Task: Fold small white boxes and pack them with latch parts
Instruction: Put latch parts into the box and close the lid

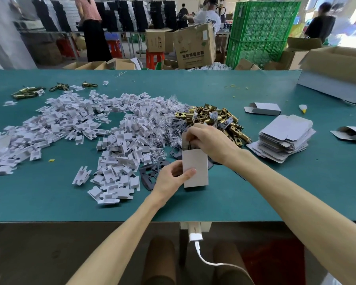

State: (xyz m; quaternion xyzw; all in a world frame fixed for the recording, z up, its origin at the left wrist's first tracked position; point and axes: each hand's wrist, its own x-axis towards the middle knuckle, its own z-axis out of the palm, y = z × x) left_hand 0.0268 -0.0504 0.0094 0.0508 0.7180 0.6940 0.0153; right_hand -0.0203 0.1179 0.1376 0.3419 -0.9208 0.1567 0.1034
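A small white box (195, 167) stands upright on the green table (255, 192) near its front edge. My left hand (171, 178) grips the box's lower left side, thumb across its front. At the box's open top my right hand (208, 140) has its fingers curled down into the opening; what they hold is hidden. Behind my right hand lies a heap of brass latch parts (214, 118). Dark metal plates (150, 175) lie just left of the box.
A wide pile of white plastic inserts (86, 128) covers the table's left half. A stack of flat white box blanks (286, 138) sits to the right, with folded boxes (262, 109) beyond. A large open carton (337, 75) stands at the far right.
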